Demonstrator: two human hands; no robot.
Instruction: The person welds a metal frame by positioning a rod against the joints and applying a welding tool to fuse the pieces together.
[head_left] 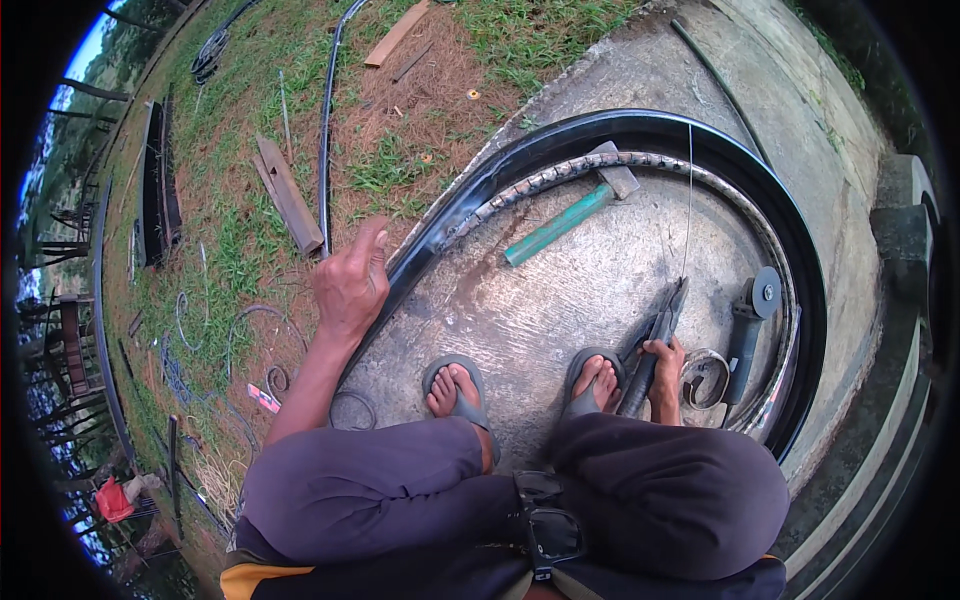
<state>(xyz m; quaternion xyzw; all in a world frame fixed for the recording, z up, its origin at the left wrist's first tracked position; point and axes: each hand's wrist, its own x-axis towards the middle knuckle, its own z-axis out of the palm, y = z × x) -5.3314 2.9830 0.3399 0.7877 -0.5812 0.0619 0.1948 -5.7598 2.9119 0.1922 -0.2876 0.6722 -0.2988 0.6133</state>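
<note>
My right hand (664, 365) grips a dark welding electrode holder (660, 325) with a lead running down from it. A thin straight welding rod (690, 200) stands up from its jaws. My left hand (350, 285) is raised beside the wide black curved metal band (560, 127), its fingers curled and one digit sticking up; nothing shows in it. Inside the band runs a narrower curved metal strip (560, 172) with rows of dark marks. Whitish smoke or glare hangs at its left end. A hammer (560, 225) with a green handle lies against that strip, its head touching it.
An angle grinder (745, 335) lies right of my right hand, beside a coiled metal strip (706, 380). My sandalled feet stand on the concrete slab (510, 330). Grass on the left holds wooden planks (290, 195), cables and a long dark pipe (328, 130). A concrete step (880, 440) borders the right.
</note>
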